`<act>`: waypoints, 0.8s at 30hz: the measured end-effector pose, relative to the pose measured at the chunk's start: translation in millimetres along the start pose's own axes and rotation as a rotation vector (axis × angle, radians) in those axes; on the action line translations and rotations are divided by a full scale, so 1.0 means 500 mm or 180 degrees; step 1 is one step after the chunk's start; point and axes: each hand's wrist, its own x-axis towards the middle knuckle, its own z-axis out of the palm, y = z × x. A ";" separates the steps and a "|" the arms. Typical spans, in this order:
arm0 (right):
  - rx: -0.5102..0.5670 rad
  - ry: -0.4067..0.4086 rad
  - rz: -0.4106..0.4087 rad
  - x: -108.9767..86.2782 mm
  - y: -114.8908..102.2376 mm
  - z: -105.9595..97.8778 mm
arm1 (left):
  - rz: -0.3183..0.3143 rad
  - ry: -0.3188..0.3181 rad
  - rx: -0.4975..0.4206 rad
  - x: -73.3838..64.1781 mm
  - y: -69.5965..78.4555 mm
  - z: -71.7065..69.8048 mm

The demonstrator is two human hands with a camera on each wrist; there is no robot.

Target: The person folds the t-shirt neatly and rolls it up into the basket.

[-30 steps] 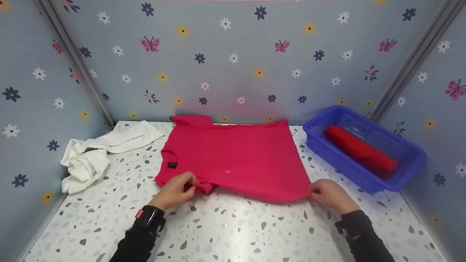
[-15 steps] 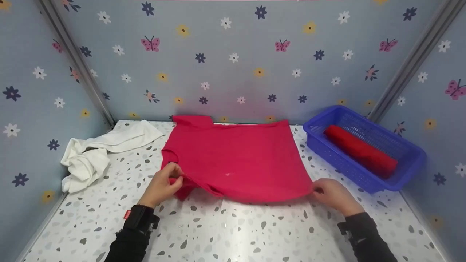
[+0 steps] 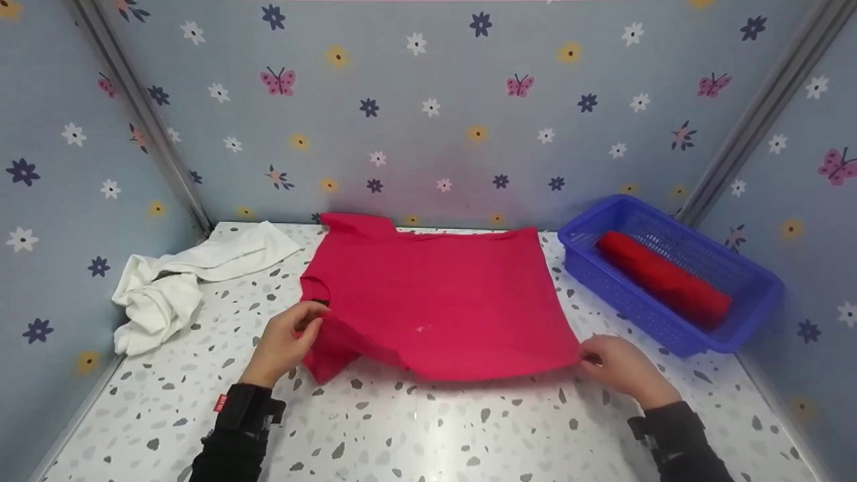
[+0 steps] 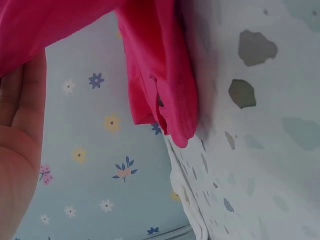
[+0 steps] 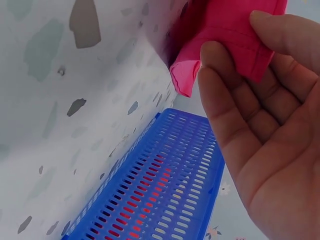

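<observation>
A pinkish-red T-shirt (image 3: 442, 294) lies spread sideways on the speckled table, its neckline to the left and its hem to the right. My left hand (image 3: 284, 338) pinches its near edge by the shoulder, just below the collar, and a near sleeve hangs down beneath. At the near hem corner my right hand (image 3: 619, 365) grips the cloth between thumb and fingers. Between the two hands the near edge is lifted and sags. In the right wrist view the stitched hem (image 5: 242, 42) shows between thumb and fingertips. The left fingertips are hidden by cloth in the left wrist view.
A blue plastic basket (image 3: 626, 298) stands at the right, with a rolled red cloth (image 3: 663, 278) inside. A crumpled white garment (image 3: 161, 301) lies at the left. Patterned panels (image 3: 428, 134) close off the back and both sides.
My left hand has moved left from the near sleeve to the shoulder and lifted the edge, so the sleeve hangs out. The right hand, still pinching the hem, has shifted slightly right and nearer.
</observation>
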 end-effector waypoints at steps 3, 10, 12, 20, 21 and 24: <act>-0.0025 -0.0015 -0.0080 -0.008 0.002 -0.003 | 0.0051 0.0111 -0.0009 0.002 0.010 -0.011; -0.0051 -0.0070 -0.0270 -0.023 0.003 -0.006 | 0.0258 0.0322 -0.0021 0.003 0.034 -0.036; -0.0059 -0.0106 -0.0251 -0.027 0.001 -0.006 | 0.0340 0.0353 -0.0021 0.003 0.038 -0.039; -0.0018 -0.0198 -0.0322 -0.039 -0.002 0.001 | 0.0432 0.0279 0.0021 -0.004 0.045 -0.035; -0.0001 -0.0212 -0.0321 -0.041 -0.002 0.002 | 0.0425 0.0263 0.0031 -0.004 0.045 -0.034; 0.0061 -0.0257 -0.0307 -0.048 -0.001 0.006 | 0.0410 0.0240 0.0041 -0.006 0.046 -0.033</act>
